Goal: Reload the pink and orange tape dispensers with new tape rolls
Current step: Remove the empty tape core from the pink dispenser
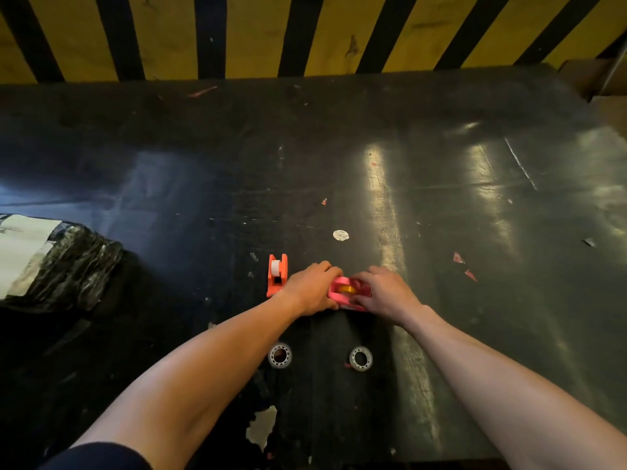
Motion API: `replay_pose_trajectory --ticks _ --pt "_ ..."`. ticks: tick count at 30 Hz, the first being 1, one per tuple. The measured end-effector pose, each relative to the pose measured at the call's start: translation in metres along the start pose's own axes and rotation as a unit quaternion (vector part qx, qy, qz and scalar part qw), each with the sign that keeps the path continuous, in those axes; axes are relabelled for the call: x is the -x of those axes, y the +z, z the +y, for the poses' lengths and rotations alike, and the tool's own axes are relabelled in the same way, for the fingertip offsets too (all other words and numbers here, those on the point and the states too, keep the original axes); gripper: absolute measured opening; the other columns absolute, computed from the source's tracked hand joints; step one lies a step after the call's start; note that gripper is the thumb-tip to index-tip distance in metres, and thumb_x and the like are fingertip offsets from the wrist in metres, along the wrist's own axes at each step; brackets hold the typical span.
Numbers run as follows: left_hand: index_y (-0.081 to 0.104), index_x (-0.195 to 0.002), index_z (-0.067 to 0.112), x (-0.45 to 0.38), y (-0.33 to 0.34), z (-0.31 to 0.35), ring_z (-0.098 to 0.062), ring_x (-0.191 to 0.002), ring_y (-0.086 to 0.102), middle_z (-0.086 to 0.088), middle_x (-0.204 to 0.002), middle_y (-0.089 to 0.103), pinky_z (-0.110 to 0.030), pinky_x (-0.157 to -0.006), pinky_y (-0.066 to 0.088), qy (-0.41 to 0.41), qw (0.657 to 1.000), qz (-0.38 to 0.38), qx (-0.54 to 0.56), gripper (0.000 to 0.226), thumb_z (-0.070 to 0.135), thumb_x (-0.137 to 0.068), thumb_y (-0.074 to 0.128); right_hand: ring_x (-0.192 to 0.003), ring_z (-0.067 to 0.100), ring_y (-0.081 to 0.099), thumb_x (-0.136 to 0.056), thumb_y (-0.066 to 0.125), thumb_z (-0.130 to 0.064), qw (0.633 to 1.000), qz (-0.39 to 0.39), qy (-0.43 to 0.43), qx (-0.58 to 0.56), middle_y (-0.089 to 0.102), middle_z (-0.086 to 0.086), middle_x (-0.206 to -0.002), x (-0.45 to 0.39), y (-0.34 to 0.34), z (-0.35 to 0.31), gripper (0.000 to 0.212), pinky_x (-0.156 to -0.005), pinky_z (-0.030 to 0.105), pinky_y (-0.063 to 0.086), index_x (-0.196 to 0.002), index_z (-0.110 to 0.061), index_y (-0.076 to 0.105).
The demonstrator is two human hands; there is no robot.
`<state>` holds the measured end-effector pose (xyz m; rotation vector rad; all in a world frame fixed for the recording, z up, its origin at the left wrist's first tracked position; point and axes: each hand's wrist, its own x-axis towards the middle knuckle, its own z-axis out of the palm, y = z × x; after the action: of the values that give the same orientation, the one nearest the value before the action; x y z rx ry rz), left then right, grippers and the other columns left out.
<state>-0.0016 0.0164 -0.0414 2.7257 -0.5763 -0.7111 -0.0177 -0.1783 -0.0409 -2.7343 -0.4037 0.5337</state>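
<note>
Industrial workshop or warehouse: scuffed black tabletop [441,205] (paint chipped, scraps scattered) set against a yellow-and-black hazard-striped barrier [258,32].

Pink tape dispenser [346,293] holding a yellow roll [348,289], orange tape dispenser [277,275] holding a white roll [275,268], two clear rolls [280,355] [361,358] on the scuffed black table [475,232], a white round sticker [340,235], and a yellow-and-black striped wall [305,32].
</note>
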Motion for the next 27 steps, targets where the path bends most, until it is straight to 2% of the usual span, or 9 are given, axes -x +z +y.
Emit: replay_pose_trajectory --ticks 5,10,16,24,27 --pt "0.05 -0.137 0.024 0.009 0.01 -0.003 -0.02 -0.119 0.06 0.001 -0.133 0.06 -0.045 -0.098 0.053 -0.014 0.998 0.01 0.059 0.064 0.035 -0.081 0.08 -0.094 0.031 0.059 -0.084 0.072 -0.03 0.992 0.118 -0.051 0.014 0.066 0.006 -0.094 0.011 0.022 -0.005 0.024 -0.079 0.043 0.046 -0.103 -0.016 0.075" --pt "0.051 -0.137 0.024 0.019 0.016 -0.001 -0.019 -0.119 0.06 0.002 -0.133 0.062 -0.045 -0.099 0.052 -0.018 0.996 0.032 0.078 0.062 0.035 -0.083 0.079 -0.098 0.026 0.058 -0.088 0.066 -0.034 0.992 0.115 -0.055 0.004 0.067 0.003 -0.102 0.012 0.025 -0.008 0.025 -0.084 0.043 0.047 -0.106 -0.017 0.071" --pt "0.051 -0.138 0.026 0.023 0.015 0.002 -0.021 -0.118 0.062 0.001 -0.132 0.064 -0.046 -0.097 0.053 -0.028 0.997 0.039 0.062 0.061 0.037 -0.084 0.077 -0.099 0.028 0.061 -0.092 0.059 -0.04 0.988 0.074 -0.115 0.077 0.067 0.007 -0.104 0.006 0.011 -0.01 0.033 -0.085 0.042 0.045 -0.11 -0.014 0.069" --pt "0.05 -0.139 0.026 0.024 0.018 0.004 -0.024 -0.118 0.063 0.0 -0.131 0.065 -0.049 -0.097 0.053 -0.033 0.997 0.044 0.053 0.06 0.037 -0.086 0.075 -0.09 0.028 0.063 -0.089 0.063 -0.04 0.989 0.108 -0.093 0.041 0.07 0.008 -0.095 0.011 0.016 -0.015 0.033 -0.078 0.038 0.044 -0.105 -0.014 0.073" --pt "0.049 -0.139 0.026 0.023 0.019 0.005 -0.024 -0.118 0.063 0.0 -0.13 0.065 -0.048 -0.097 0.054 -0.031 0.997 0.046 0.05 0.06 0.036 -0.086 0.075 -0.083 0.03 0.064 -0.083 0.068 -0.033 0.985 0.136 -0.097 0.049 0.07 0.01 -0.088 0.011 0.017 -0.018 0.027 -0.074 0.038 0.046 -0.097 -0.011 0.074"
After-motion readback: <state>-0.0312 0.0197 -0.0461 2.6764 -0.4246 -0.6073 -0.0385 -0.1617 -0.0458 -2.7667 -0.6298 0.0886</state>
